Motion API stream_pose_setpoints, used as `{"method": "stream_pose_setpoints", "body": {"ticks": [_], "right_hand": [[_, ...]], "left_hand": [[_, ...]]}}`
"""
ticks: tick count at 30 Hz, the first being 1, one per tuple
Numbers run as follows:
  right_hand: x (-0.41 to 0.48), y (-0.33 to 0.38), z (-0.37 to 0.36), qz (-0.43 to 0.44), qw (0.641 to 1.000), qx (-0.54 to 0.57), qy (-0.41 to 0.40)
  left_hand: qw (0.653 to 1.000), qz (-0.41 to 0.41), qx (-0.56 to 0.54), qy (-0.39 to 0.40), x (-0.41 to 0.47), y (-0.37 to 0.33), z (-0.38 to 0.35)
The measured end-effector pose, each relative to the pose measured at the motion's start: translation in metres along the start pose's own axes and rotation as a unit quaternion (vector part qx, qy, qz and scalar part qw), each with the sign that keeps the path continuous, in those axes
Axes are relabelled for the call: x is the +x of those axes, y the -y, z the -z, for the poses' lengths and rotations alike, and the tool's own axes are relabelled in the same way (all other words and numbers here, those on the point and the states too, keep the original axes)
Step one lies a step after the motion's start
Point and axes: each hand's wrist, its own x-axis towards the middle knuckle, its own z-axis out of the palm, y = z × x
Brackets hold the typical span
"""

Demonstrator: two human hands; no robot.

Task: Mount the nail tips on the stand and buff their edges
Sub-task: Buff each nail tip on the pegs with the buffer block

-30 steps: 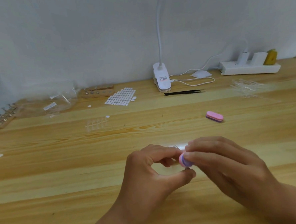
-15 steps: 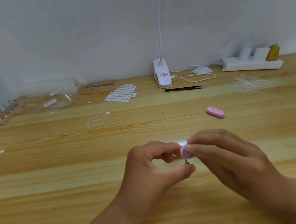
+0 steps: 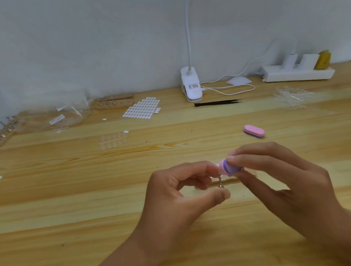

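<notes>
**Buffer block meeting a held stand pin**

A small metal stand pin (image 3: 220, 180) is sitting at the centre of the view, just below the middle, pinched between the thumb and forefinger of the left hand (image 3: 174, 196); whether a nail tip is sitting on its top is too small and blurred to tell. The right hand (image 3: 284, 185) is closing its fingertips around a pink-and-purple buffer block (image 3: 227, 167), whose end is touching the top of the pin.

A second pink buffer (image 3: 254, 131) is lying on the wooden table (image 3: 72, 201) at about 1 o'clock from the hands. A clear strip of nail tips (image 3: 112, 140) is lying at 10 o'clock, with a sheet of white adhesive dots (image 3: 142, 108) beyond it. Black tweezers (image 3: 218, 103) and a white clip lamp (image 3: 190, 86) are resting near 12 o'clock. A wooden stand base (image 3: 114, 102) is sitting by the wall at 11 o'clock, and another stand with pins (image 3: 1, 133) is showing far out at 9 o'clock. A white power strip (image 3: 298, 74) is sitting at 2 o'clock.
</notes>
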Motion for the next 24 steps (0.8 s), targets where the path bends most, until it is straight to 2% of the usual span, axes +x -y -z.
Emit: {"method": "stream_pose_setpoints", "body": {"ticks": [3, 6, 11, 15, 20, 24], "right_hand": [[-0.001, 0.003, -0.002, 0.029, 0.999, 0.006, 0.012], [0.0, -0.004, 0.001, 0.001, 1.0, -0.022, -0.003], [-0.002, 0.007, -0.005, 0.001, 1.0, 0.02, -0.016], [0.0, 0.001, -0.002, -0.042, 0.999, 0.002, -0.029], [-0.001, 0.007, -0.004, -0.017, 0.999, 0.018, -0.021], [0.0, 0.005, -0.002, -0.036, 0.998, 0.013, -0.044]], "left_hand": [[1.0, -0.019, -0.023, 0.008, -0.001, 0.001, -0.002], [0.999, -0.018, -0.043, -0.005, -0.001, 0.002, -0.003], [0.999, -0.03, -0.044, 0.008, 0.0, 0.0, -0.004], [0.998, -0.008, -0.064, -0.011, 0.0, 0.004, -0.002], [0.999, -0.032, -0.04, 0.004, -0.001, 0.003, -0.004], [0.998, -0.036, -0.042, 0.0, -0.002, 0.001, -0.003]]}}
